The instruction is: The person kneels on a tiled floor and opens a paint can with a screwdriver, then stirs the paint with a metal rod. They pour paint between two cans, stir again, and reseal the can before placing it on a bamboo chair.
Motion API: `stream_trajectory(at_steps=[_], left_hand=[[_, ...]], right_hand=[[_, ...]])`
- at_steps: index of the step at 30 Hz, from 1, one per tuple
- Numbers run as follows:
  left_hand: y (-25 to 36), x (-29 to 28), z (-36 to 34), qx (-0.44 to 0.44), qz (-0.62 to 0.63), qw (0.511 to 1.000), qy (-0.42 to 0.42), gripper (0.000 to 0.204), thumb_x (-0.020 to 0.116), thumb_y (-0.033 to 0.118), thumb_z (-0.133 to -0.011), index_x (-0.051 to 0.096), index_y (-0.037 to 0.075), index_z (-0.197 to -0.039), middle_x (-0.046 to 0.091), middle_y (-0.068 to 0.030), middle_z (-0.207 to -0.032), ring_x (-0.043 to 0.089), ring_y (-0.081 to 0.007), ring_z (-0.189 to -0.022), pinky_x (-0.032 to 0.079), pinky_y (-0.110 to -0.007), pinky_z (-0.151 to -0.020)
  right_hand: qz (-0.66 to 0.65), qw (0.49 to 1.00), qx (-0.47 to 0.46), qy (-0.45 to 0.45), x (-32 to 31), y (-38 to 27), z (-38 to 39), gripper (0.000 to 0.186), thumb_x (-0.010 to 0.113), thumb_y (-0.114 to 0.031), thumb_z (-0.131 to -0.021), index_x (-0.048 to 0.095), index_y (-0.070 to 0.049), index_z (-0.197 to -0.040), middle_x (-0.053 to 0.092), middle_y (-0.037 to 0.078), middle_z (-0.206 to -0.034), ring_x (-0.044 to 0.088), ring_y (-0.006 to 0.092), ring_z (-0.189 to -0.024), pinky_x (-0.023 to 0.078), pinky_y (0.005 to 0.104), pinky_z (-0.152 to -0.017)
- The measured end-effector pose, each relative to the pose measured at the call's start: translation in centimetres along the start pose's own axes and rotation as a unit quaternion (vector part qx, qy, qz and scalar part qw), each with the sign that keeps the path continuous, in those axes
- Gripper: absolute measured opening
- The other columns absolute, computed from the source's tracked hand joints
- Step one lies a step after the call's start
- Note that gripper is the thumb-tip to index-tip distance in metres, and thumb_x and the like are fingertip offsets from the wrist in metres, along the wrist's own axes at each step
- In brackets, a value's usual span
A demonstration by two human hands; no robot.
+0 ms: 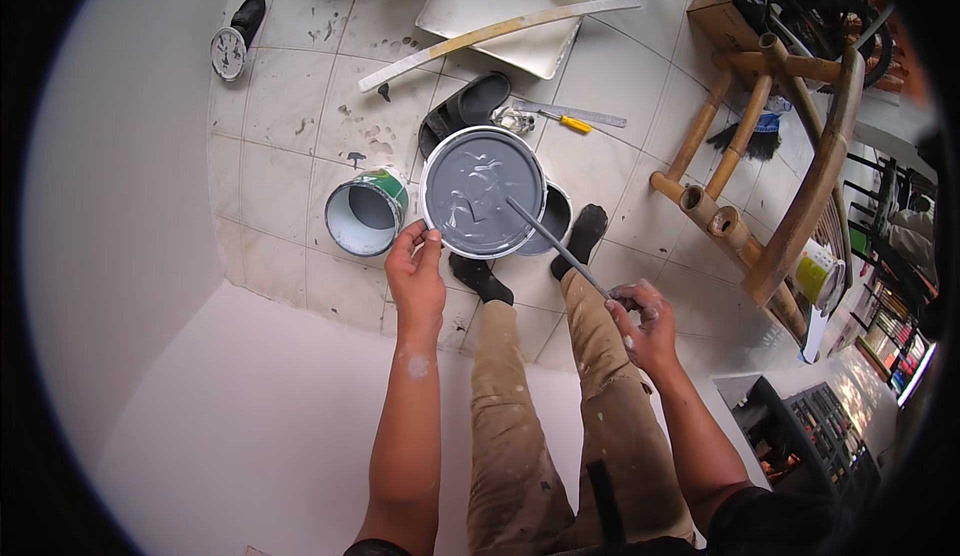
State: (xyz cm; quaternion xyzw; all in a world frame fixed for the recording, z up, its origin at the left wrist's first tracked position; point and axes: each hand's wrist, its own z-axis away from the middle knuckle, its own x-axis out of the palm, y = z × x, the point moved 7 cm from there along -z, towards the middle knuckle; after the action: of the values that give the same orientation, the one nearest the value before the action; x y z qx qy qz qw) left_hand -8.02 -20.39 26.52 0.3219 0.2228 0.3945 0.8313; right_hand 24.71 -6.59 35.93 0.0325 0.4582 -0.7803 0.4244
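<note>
A round bucket of grey paint [455, 181] stands before me, its surface streaked with thick swirls. My left hand [415, 261] pinches the near left part of its rim between thumb and fingers. A thin grey-coated stirring stick [560, 246] slants into the paint, its upper end in my right hand [645, 326], whose fingers are closed around it and smeared with paint. The stick's lower tip is sunk in the paint and hidden. Left of the bucket, a green-and-white pail [400, 186] shows grey residue inside. Another pail [560, 214] is partly hidden behind the bucket's right side.
Black slippers [465, 111], a yellow-handled tool [575, 124] and a metal ruler [605, 117] lie beyond the bucket. Farther off are a curved strip [500, 30] and a white tray [540, 51]. A bamboo chair [810, 176] stands right; a white wall [130, 156] rises left.
</note>
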Motion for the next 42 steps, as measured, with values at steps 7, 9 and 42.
stream_trajectory(at_steps=[7, 9, 42], left_hand=[[-5.0, 2.0, -0.6, -0.024, -0.077, 0.995, -0.051, 0.03, 0.067, 0.011, -0.11, 0.062, -0.006, -0.134, 0.071, -0.0078, -0.114, 0.068, -0.0102, -0.098, 0.049, -0.023, -0.086], [-6.0, 2.8, -1.5, 0.009, -0.099, 0.991, -0.087, 0.03, 0.068, 0.011, -0.109, 0.062, -0.005, -0.135, 0.07, -0.0081, -0.113, 0.068, -0.01, -0.095, 0.05, -0.023, -0.083], [-9.9, 13.6, 4.7, 0.452, -0.534, 0.637, -0.324, 0.029, 0.075, 0.011, -0.096, 0.067, 0.008, -0.124, 0.068, -0.0057, -0.116, 0.065, -0.0233, -0.11, 0.043, -0.042, -0.091]], right_hand=[[-0.008, 0.992, 0.115, 0.04, -3.0, 6.7, 1.5, 0.014, 0.078, -0.007, -0.099, 0.073, 0.003, -0.105, 0.068, 0.006, -0.094, 0.064, 0.0137, -0.086, 0.052, 0.0289, -0.08], [-0.03, 0.993, 0.105, 0.045, -3.4, 7.8, 1.5, 0.014, 0.078, -0.005, -0.097, 0.072, 0.004, -0.104, 0.065, 0.006, -0.093, 0.061, 0.0131, -0.083, 0.05, 0.0284, -0.078], [-0.188, 0.949, 0.221, 0.124, -3.0, 19.6, 6.3, 0.015, 0.079, -0.01, -0.099, 0.072, 0.0, -0.107, 0.063, -0.004, -0.088, 0.051, 0.0051, -0.077, 0.045, 0.0241, -0.072]])
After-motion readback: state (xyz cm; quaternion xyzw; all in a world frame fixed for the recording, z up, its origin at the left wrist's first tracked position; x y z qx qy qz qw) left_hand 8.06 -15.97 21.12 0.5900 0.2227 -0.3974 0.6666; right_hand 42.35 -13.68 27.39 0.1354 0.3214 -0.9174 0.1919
